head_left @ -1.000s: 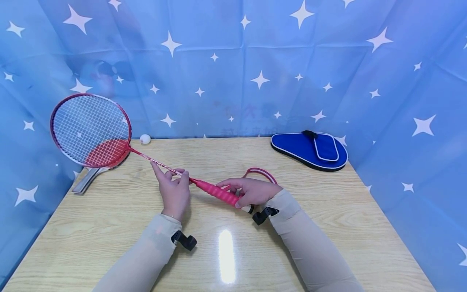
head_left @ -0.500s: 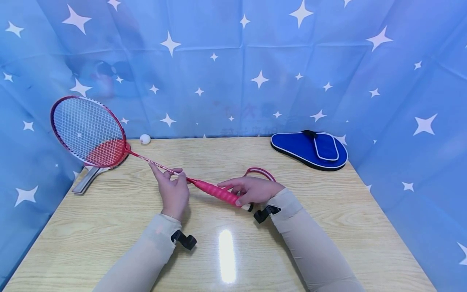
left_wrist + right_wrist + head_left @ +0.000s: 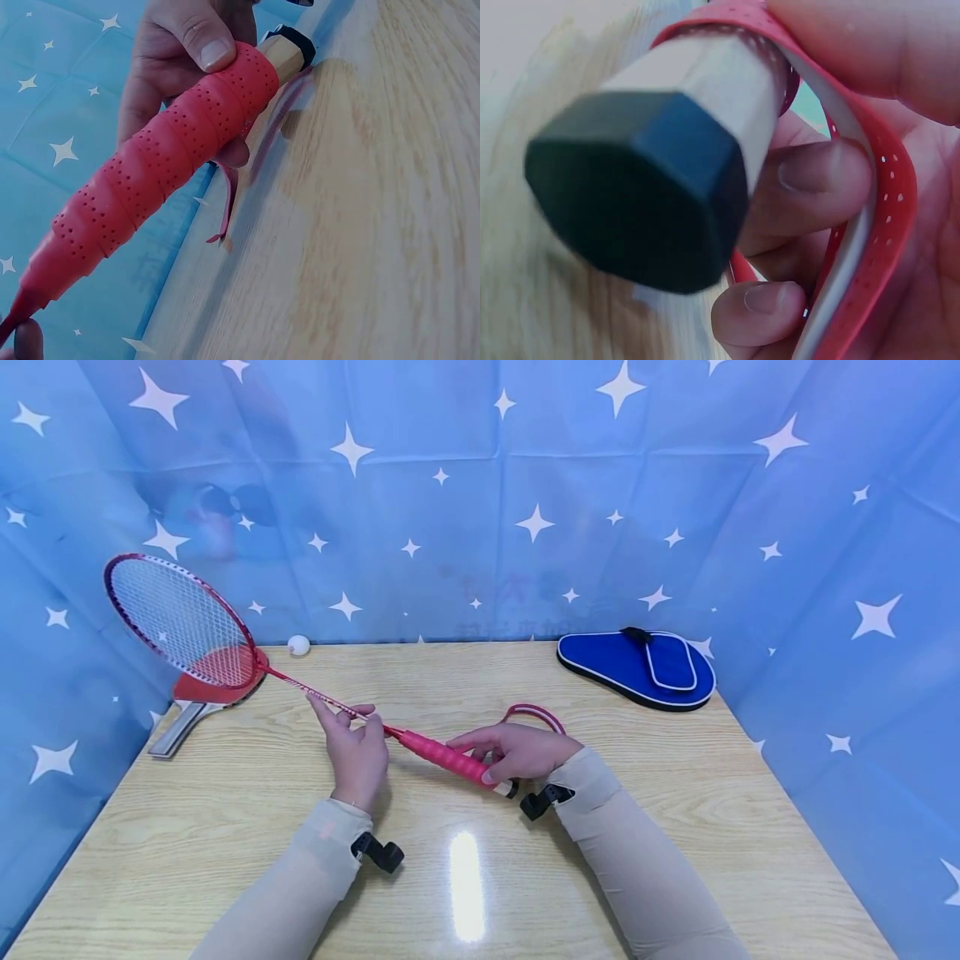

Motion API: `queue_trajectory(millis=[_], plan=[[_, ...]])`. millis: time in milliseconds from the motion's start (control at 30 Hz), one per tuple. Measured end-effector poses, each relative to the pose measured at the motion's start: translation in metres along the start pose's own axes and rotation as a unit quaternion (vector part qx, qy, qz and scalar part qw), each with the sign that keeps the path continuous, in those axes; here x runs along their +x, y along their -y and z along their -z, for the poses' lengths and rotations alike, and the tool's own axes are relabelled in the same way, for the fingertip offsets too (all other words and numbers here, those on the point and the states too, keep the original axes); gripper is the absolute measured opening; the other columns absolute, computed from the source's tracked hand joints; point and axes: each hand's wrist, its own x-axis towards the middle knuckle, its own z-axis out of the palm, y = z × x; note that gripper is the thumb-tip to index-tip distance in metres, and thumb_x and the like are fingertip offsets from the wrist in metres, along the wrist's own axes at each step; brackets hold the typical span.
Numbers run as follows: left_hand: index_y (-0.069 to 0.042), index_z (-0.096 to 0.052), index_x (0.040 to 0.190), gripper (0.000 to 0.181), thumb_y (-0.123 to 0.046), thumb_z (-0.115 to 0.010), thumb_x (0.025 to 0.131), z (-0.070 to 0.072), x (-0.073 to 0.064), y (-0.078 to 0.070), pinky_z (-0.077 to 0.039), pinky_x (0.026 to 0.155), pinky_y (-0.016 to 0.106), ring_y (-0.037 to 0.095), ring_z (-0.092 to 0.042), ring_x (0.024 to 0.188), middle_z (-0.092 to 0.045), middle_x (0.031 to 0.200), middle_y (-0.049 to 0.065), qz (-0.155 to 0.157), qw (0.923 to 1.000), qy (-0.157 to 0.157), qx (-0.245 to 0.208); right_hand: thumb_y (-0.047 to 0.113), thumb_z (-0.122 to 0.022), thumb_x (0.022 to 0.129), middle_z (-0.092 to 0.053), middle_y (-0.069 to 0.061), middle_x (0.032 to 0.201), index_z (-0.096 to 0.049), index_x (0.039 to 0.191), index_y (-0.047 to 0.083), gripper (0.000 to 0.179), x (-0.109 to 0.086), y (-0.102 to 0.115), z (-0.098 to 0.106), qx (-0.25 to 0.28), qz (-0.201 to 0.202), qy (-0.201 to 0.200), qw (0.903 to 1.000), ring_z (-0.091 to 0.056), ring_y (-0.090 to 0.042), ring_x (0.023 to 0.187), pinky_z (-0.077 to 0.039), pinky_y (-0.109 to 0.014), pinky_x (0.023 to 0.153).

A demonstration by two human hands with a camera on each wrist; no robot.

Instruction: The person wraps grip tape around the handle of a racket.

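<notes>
A red-and-white badminton racket (image 3: 176,618) is held slantwise above the table, its head up at the left. My left hand (image 3: 357,764) pinches its thin shaft in the head view. Red perforated grip tape (image 3: 154,169) winds round most of the handle. Bare wood (image 3: 283,61) and a black butt cap (image 3: 637,195) show at the end. My right hand (image 3: 528,752) holds the tape at the handle's lower end, thumb on top. A loose strip of tape (image 3: 892,195), pale on its inner side, runs through the right fingers and loops behind that hand (image 3: 542,712).
At the back left, a red table tennis bat (image 3: 197,692) lies under the racket head, with a white ball (image 3: 298,646) nearby. A blue bat case (image 3: 637,670) lies at the back right. Starry blue cloth (image 3: 450,510) hangs around the wooden table (image 3: 600,893).
The racket has turned about its long axis, so its head looks narrower and uncovers more of the bat. Both hands have stayed almost in place.
</notes>
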Motion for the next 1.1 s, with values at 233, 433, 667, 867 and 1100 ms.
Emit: queue_trajectory(millis=[233,433,667,867,1100], plan=[[-0.049,0.025,0.161,0.11,-0.013,-0.062,0.105,-0.0018,0.0005,-0.001,-0.055,0.07,0.022,0.029,-0.063,0.085,-0.059,0.13,0.013,-0.017,0.9997,-0.009,0.015,0.012,-0.08,0.09,-0.067,0.001,0.121,-0.061,0.148,0.039,0.066,-0.0013,0.0013,-0.0004,-0.033,-0.005,-0.018,0.9993,-0.064,-0.022,0.102,-0.058,-0.036,0.081],[-0.046,0.024,0.162,0.109,-0.009,-0.06,0.104,-0.003,0.0,-0.0008,-0.052,0.067,0.022,0.027,-0.059,0.077,-0.059,0.121,0.007,-0.025,0.9995,-0.017,0.013,0.017,-0.082,0.09,-0.067,-0.002,0.1,-0.063,0.146,0.035,0.062,-0.0039,0.0012,0.0005,-0.047,-0.009,-0.026,0.9985,-0.06,-0.022,0.086,-0.053,-0.034,0.07],[-0.045,0.024,0.162,0.108,-0.009,-0.059,0.105,-0.0032,0.0001,-0.0004,-0.053,0.067,0.022,0.024,-0.058,0.076,-0.058,0.12,0.008,-0.028,0.9994,-0.015,0.008,0.007,-0.081,0.086,-0.066,-0.004,0.086,-0.062,0.146,0.032,0.068,-0.005,0.0022,0.0019,-0.019,-0.005,-0.014,0.9997,-0.052,-0.019,0.071,-0.047,-0.031,0.064],[-0.046,0.025,0.162,0.107,-0.01,-0.059,0.105,-0.0029,-0.0001,0.0,-0.053,0.068,0.022,0.033,-0.061,0.079,-0.057,0.12,0.007,-0.027,0.9994,-0.015,0.012,0.002,-0.077,0.088,-0.066,-0.005,0.086,-0.064,0.145,0.029,0.064,-0.0058,0.0027,0.0035,0.009,0.017,-0.006,0.9998,-0.05,-0.018,0.071,-0.046,-0.03,0.064],[-0.043,0.025,0.163,0.107,-0.006,-0.057,0.105,-0.0038,-0.0012,-0.0008,-0.053,0.067,0.022,0.021,-0.058,0.071,-0.057,0.12,0.007,-0.023,0.9996,-0.016,0.0,0.001,-0.075,0.091,-0.066,-0.005,0.086,-0.066,0.141,0.029,0.058,-0.0037,-0.0034,0.0035,0.02,0.021,-0.013,0.9995,-0.05,-0.018,0.07,-0.046,-0.028,0.064]])
